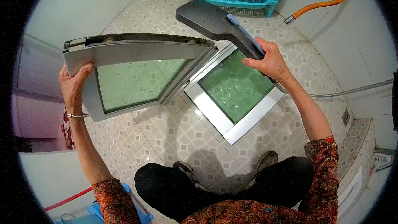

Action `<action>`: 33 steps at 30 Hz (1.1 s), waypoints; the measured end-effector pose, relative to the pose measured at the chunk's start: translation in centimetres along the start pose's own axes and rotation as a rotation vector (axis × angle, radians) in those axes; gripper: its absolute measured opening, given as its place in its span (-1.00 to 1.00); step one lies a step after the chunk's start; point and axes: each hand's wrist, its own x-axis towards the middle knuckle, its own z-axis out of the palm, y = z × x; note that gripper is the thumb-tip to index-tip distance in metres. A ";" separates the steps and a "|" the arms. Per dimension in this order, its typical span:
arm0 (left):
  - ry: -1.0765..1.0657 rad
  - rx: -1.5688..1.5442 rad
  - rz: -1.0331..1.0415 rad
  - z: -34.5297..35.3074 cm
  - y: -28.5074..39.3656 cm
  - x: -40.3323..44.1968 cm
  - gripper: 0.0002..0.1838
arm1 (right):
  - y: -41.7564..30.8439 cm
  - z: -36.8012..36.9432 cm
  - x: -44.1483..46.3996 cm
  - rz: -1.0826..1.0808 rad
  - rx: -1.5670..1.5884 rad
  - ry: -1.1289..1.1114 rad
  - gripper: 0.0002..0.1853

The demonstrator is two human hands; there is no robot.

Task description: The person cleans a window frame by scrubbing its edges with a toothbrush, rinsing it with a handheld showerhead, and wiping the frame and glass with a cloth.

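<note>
My left hand point(74, 82) is closed on the left end of an aluminium-framed window sash point(89, 95), which stands tilted above the tiled floor. Dark grime lines the upper edge of its frame. In my right hand point(271, 63) is the handle of a large black shower head point(203, 18), with a metal hose point(348, 92) running off to the right. A second framed window sash point(230, 126) lies flat on the floor below the shower head, its green-tinted glass wet and rippled with water. The spray face of the shower head is hidden from me.
A turquoise plastic rack point(232, 3) stands at the back, with something dark on its shelf. An orange hose point(323, 4) hangs at the right wall. A floor drain point(345, 117) sits near a tiled step at right. Blue plastic items point(99, 213) are at lower left.
</note>
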 end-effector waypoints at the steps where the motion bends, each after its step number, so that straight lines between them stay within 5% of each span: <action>1: 0.007 0.021 -0.009 -0.3 -0.2 -0.1 -0.68 | 0.1 -0.1 -0.2 0.027 0.006 -0.007 -0.64; 12: 0.059 0.051 -0.055 -1.8 -2.3 -0.2 -0.65 | 8.6 2.5 -3.9 0.200 -0.032 0.072 -0.60; 16: 0.054 0.028 -0.050 -2.1 -2.4 -0.4 -0.66 | 11.8 3.2 -6.9 0.331 -0.288 0.045 -0.61; 29: 0.075 0.000 -0.008 -2.2 -2.8 -0.6 -0.75 | 19.3 6.1 -12.4 0.420 -0.541 -0.033 -0.54; 33: 0.026 0.031 -0.016 -2.0 -1.4 -0.9 -0.74 | 19.1 6.1 -12.3 0.288 -0.601 0.079 -0.47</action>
